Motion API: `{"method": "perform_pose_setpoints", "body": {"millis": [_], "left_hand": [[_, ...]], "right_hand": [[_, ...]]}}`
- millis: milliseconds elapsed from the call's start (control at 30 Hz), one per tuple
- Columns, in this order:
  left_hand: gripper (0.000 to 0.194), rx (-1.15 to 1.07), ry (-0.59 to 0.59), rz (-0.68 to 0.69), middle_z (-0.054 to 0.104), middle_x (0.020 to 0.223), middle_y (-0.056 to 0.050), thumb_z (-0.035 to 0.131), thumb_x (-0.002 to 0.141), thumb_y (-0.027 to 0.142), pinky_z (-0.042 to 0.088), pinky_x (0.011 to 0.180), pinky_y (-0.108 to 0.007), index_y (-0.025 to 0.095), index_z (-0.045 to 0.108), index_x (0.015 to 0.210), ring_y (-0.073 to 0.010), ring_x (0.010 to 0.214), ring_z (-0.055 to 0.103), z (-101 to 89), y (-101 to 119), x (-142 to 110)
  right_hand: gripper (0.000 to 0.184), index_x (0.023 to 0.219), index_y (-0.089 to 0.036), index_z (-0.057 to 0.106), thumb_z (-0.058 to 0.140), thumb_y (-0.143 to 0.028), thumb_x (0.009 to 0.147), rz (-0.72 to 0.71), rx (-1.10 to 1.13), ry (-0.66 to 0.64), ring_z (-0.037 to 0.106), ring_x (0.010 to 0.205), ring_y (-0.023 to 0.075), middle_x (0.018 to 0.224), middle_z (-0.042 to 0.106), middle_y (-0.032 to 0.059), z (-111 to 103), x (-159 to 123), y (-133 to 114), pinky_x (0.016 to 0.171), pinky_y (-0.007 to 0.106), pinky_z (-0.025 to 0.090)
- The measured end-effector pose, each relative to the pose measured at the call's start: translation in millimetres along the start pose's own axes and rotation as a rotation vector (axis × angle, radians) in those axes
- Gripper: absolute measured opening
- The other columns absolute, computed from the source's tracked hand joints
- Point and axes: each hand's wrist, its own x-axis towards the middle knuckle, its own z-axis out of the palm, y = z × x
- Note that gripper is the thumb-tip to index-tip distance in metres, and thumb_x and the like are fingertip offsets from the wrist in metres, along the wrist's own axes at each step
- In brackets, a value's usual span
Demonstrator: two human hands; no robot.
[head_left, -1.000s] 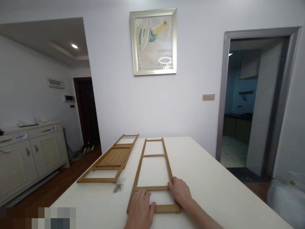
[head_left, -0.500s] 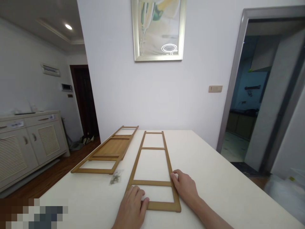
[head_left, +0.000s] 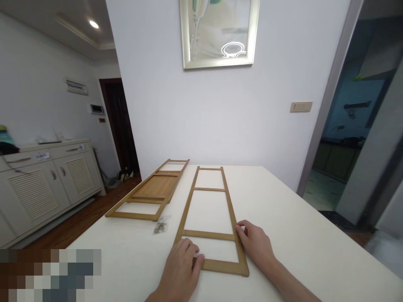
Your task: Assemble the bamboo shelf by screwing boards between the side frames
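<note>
The wooden frame [head_left: 208,235] lies between half-curled hands [head_left: 181,266] [head_left: 257,244], each holding one side.

frame [head_left: 209,235]: tan-brown | panel [head_left: 154,186]: warmer brown, faintly grained | table [head_left: 267,197]: white | cabinet [head_left: 61,188]: off-white, louvre-striped

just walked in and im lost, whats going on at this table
A person has both hands at a wooden frame lying flat on a white table. The left hand covers its near left corner; the right hand is at its right side. Left of it lie a second frame with a board and a small bag.
</note>
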Motion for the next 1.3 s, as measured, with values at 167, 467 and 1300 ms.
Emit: {"method": "perform_pose_setpoints", "body": {"millis": [167, 467, 1300], "left_hand": [[0.017, 0.122, 0.101, -0.051, 0.068, 0.094, -0.008, 0.047, 0.092, 0.023, 0.047, 0.087, -0.043, 0.020, 0.064, 0.095, -0.0247, 0.092, 0.062, -14.5, -29, 13], [0.051, 0.482, 0.023, -0.421, 0.045, 0.148, -0.016, 0.034, 0.095, 0.035, 0.025, 0.110, -0.057, 0.009, 0.046, 0.138, -0.0363, 0.143, 0.025, -45.3, -137, 23], [0.034, 0.545, -0.100, -0.087, 0.067, 0.074, -0.008, 0.036, 0.099, 0.032, 0.041, 0.068, -0.035, 0.018, 0.059, 0.079, -0.0243, 0.069, 0.061, -66.5, -73, 32]], "right_hand": [[0.028, 0.097, -0.025, 0.065, 0.040, -0.036, 0.095, -0.010, 0.006, 0.008, 0.062, 0.074, 0.0182, 0.076, 0.069, 0.0007, 2, 1, 2, 0.059, 0.026, 0.032], [0.027, 0.095, -0.025, 0.065, 0.040, -0.034, 0.095, -0.013, 0.000, 0.012, 0.063, 0.075, 0.0176, 0.080, 0.070, 0.0008, 0, 0, 0, 0.060, 0.026, 0.033], [0.029, 0.097, -0.021, 0.065, 0.040, -0.035, 0.093, -0.152, 0.160, 0.075, 0.061, 0.075, 0.0197, 0.077, 0.067, 0.0029, -8, -13, -25, 0.068, 0.030, 0.043]]}}
